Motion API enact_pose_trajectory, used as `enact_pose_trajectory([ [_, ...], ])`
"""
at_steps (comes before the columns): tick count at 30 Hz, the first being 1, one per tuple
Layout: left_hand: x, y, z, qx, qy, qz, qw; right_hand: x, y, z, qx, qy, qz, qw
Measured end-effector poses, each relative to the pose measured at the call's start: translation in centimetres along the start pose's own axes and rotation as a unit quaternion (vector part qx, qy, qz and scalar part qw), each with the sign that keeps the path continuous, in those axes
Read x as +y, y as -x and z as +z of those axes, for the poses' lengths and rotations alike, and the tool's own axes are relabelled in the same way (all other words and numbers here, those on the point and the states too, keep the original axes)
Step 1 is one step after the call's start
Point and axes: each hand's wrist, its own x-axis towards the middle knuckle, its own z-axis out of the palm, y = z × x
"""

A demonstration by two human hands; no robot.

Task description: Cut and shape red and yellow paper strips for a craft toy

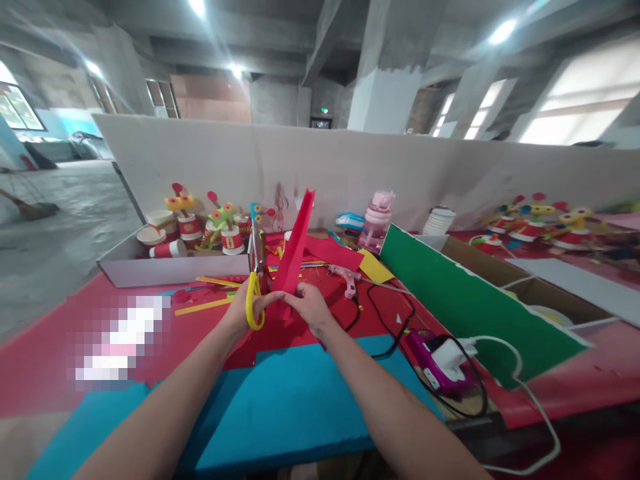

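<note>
My left hand (pixel 241 308) is closed around scissors with yellow handles (pixel 254 310), and their blades point up and away from me. Its thumb reaches across to the lower part of a folded strip of red paper (pixel 293 257). The strip stands almost upright, tilted a little to the right, with a crease along its length. My right hand (pixel 311 308) pinches the strip near its lower end. The fingertips behind the paper are hidden. Blue sheets (pixel 290 407) lie below my forearms. A pink glue gun (pixel 346 279) rests to the right of my right hand.
Paper-cup figures (pixel 231 239) stand in a white box at the back left. A green-sided divided box (pixel 465 300) is at right, beside a purple power strip (pixel 440 367) with a white plug. Black cords curve over the table. A white partition (pixel 330 163) closes the back.
</note>
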Motion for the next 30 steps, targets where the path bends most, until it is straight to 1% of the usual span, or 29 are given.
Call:
enact_pose_trajectory([
  [1,-0.1,0.0,0.1,0.003,0.016,0.001,1.000,0.0,0.1,0.0,-0.017,0.002,0.004,1.000],
  [3,-0.2,0.1,0.0,-0.006,0.058,-0.008,0.998,-0.4,0.2,-0.2,-0.068,0.001,0.035,0.997],
  [4,-0.2,0.1,0.0,-0.013,0.073,-0.016,0.997,-0.7,0.3,-0.3,-0.084,0.001,0.053,0.995],
  [5,-0.2,0.1,-0.1,-0.017,0.077,-0.020,0.997,-1.0,0.3,-0.5,-0.087,0.001,0.064,0.994],
  [7,-0.1,0.0,-0.3,-0.014,0.045,-0.017,0.999,-1.6,0.2,-0.7,-0.058,-0.009,0.062,0.996],
  [9,0.0,0.0,-0.4,-0.014,-0.009,-0.004,1.000,-2.0,0.0,-0.8,-0.026,-0.043,0.038,0.998],
  [12,0.3,0.2,-0.1,-0.042,-0.055,0.000,0.998,-2.1,-0.1,-0.6,-0.006,-0.083,0.012,0.996],
  [14,0.8,0.5,0.2,-0.067,-0.058,-0.007,0.996,-2.1,-0.2,-0.6,0.027,-0.098,0.022,0.995],
  [16,1.5,0.9,0.4,-0.097,-0.056,-0.018,0.994,-2.3,-0.3,-0.9,0.063,-0.123,0.049,0.989],
  [19,2.3,1.3,0.5,-0.155,-0.058,-0.040,0.985,-2.9,-0.4,-1.8,0.093,-0.170,0.083,0.978],
  [22,2.1,1.4,0.2,-0.196,-0.079,-0.050,0.976,-3.6,-0.6,-2.9,0.104,-0.204,0.094,0.969],
  [26,1.5,1.3,-0.4,-0.213,-0.113,-0.034,0.970,-4.4,-1.0,-4.3,0.142,-0.230,0.058,0.961],
  [28,1.6,1.3,-0.6,-0.218,-0.117,-0.031,0.968,-4.6,-1.2,-5.0,0.178,-0.231,0.040,0.956],
  [30,1.9,1.2,-0.9,-0.219,-0.119,-0.021,0.968,-4.7,-1.5,-5.9,0.222,-0.224,0.037,0.948],
])
